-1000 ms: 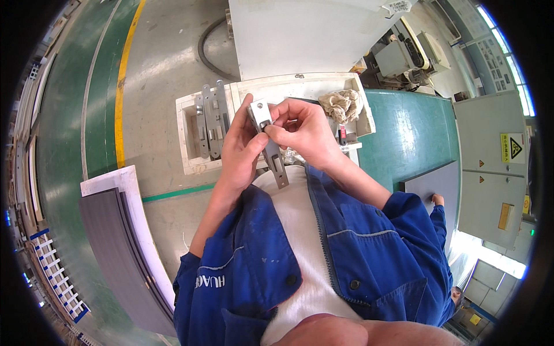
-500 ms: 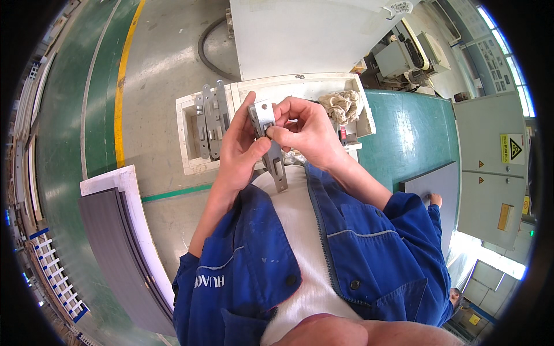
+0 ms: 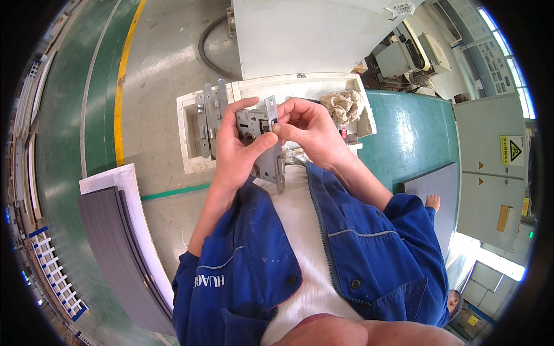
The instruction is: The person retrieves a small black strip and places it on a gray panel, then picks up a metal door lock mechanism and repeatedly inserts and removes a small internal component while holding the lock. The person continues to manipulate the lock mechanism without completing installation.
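Observation:
A silver mortise lock (image 3: 267,164) is held upright in front of my chest, its broad case side facing me and its long faceplate to the right. My left hand (image 3: 239,141) grips the case from the left, thumb across its front. At the faceplate, my right hand (image 3: 306,130) pinches the latch area between thumb and fingers; the fingertips hide part of the latch. Behind my left hand, several more mortise locks (image 3: 209,124) stand in the left compartment of a white wooden tray (image 3: 190,167).
A crumpled cream cloth (image 3: 342,106) lies in the tray's right part. Dark panels (image 3: 118,248) lean at the lower left. To the right, a person's hand (image 3: 433,202) rests by a grey board (image 3: 430,181) on a green surface (image 3: 410,124). Grey cabinets (image 3: 490,173) stand beyond.
The mortise lock has been turned, so its broad case side shows now where its narrow faceplate faced me before. My left fingers have shifted along with it. The other person's hand moved slightly.

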A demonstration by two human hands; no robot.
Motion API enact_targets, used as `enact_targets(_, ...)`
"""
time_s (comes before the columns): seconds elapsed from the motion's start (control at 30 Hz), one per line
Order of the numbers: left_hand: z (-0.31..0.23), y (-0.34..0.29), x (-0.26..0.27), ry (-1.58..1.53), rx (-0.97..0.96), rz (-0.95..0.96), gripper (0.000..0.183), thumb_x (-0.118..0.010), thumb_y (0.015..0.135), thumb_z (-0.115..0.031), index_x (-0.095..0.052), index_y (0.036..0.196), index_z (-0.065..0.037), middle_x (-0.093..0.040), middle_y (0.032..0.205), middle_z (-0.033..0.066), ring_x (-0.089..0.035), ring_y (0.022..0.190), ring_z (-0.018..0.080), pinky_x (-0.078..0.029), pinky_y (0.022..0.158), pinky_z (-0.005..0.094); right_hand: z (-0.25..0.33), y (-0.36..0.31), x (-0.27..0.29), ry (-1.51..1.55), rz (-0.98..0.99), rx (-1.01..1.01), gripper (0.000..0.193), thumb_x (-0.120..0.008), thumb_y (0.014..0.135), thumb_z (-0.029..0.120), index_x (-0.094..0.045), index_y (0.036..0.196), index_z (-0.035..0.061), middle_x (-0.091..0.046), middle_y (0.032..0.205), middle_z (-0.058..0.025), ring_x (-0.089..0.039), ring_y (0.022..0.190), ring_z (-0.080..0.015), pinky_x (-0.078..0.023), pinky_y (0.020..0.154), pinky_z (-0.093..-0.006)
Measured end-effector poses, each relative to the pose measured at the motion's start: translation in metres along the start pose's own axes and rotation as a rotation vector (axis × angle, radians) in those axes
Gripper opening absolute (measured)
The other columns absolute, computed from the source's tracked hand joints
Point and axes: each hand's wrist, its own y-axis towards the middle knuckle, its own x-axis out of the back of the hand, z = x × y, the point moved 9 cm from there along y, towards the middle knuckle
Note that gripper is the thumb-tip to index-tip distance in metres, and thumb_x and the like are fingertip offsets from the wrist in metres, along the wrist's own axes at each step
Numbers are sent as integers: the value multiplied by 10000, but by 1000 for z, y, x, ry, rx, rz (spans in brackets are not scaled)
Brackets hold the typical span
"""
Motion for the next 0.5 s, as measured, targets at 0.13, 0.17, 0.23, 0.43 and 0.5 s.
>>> enact_targets(0.13,2,-2,-1,10,-4,18,554,-823,812,-143,-485,1242,-54,-662,979,40,-635,883,113,-509,804,260,-2,-1,2,25,10,-67,188,-705,835,15,-648,1008,-32,-666,853,-38,-624,750,-90,-514,692,-237)
enact_targets(0.17,2,-2,-2,14,-9,24,546,-821,814,-138,-486,1236,-55,-657,991,40,-628,891,111,-506,807,259,-2,-1,3,12,13,-81,188,-711,832,16,-644,1002,-27,-663,845,-36,-622,733,-87,-519,679,-238)
enact_targets(0.23,4,-2,-2,-15,2,29,527,-810,822,-128,-488,1234,-57,-645,1013,38,-613,906,105,-498,814,258,-3,-1,2,-14,19,-110,189,-725,825,17,-637,990,-18,-657,829,-32,-618,698,-81,-531,651,-239)
enact_targets(0.43,15,-9,-1,-231,118,8,455,-755,853,-79,-509,1234,-58,-618,1048,27,-583,926,100,-483,837,268,-2,-2,0,-6,-4,-120,171,-712,774,-24,-643,930,-4,-640,737,-13,-594,624,-68,-505,600,-218)
enact_targets(0.5,16,-9,0,-294,136,13,430,-737,857,-61,-524,1229,-56,-631,1039,30,-598,929,111,-489,836,273,-1,-2,-1,-34,-6,-132,162,-702,765,-32,-641,912,-1,-631,718,-4,-576,611,-58,-485,595,-204)
